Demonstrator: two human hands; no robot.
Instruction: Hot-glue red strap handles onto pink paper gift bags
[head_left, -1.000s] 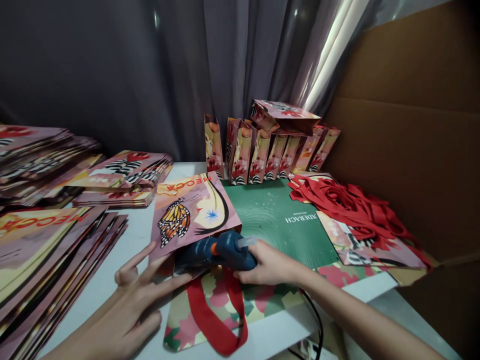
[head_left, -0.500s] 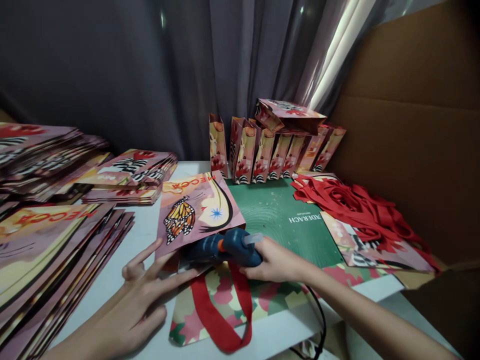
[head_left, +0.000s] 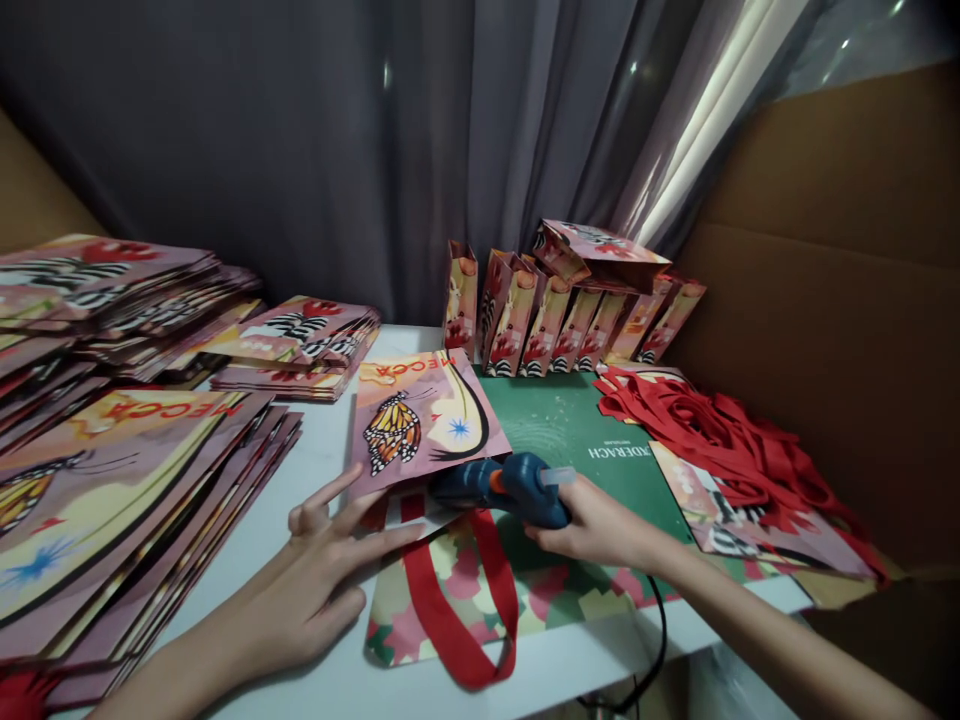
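Note:
A pink and orange paper bag [head_left: 420, 420] with a butterfly print lies in front of me, its near opening spread. My left hand [head_left: 330, 570] has its fingers apart, touching the bag's near edge and inner flap. Closed around a blue glue gun [head_left: 536, 490], my right hand [head_left: 585, 520] points it leftward; its tip is hidden in the bag's opening. A clear glue stick sticks out of the gun's rear. From the opening a red ribbon handle [head_left: 457, 640] loops toward me over a patterned green bag [head_left: 555, 590].
Stacks of flat printed bags [head_left: 127, 470] lie on the left. Several upright bags [head_left: 555, 320] stand at the back, one lying on top. Red ribbons [head_left: 705, 430] are heaped at the right beside a cardboard box [head_left: 832, 300]. A black cable [head_left: 660, 640] hangs over the front edge.
The view has shifted, so everything sits slightly differently in frame. The glue gun has moved rightward along the bag's opening, uncovering more of the inner flap and ribbon end.

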